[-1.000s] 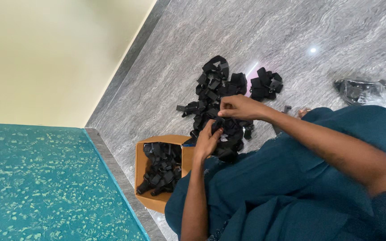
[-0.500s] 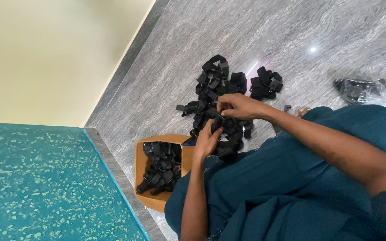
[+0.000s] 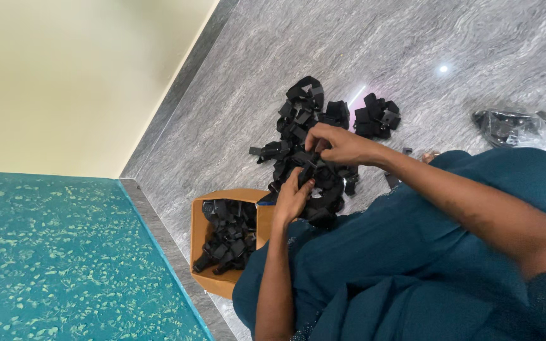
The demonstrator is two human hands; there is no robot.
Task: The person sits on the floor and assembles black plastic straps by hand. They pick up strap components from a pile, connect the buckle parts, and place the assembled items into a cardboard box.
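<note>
I sit on a grey stone floor with a pile of black strap-and-buckle pieces in front of my teal-clad legs. My right hand reaches from the right and pinches a black piece at the top of the pile. My left hand comes up from below and grips the same piece from the near side. Both hands are closed on it, just above the pile. My fingers hide the exact shape of the piece.
An open cardboard box holding several black pieces stands to the left of my knee. A smaller black heap lies farther off, a clear plastic bag of dark parts at the right. A teal speckled surface and a cream wall border the left.
</note>
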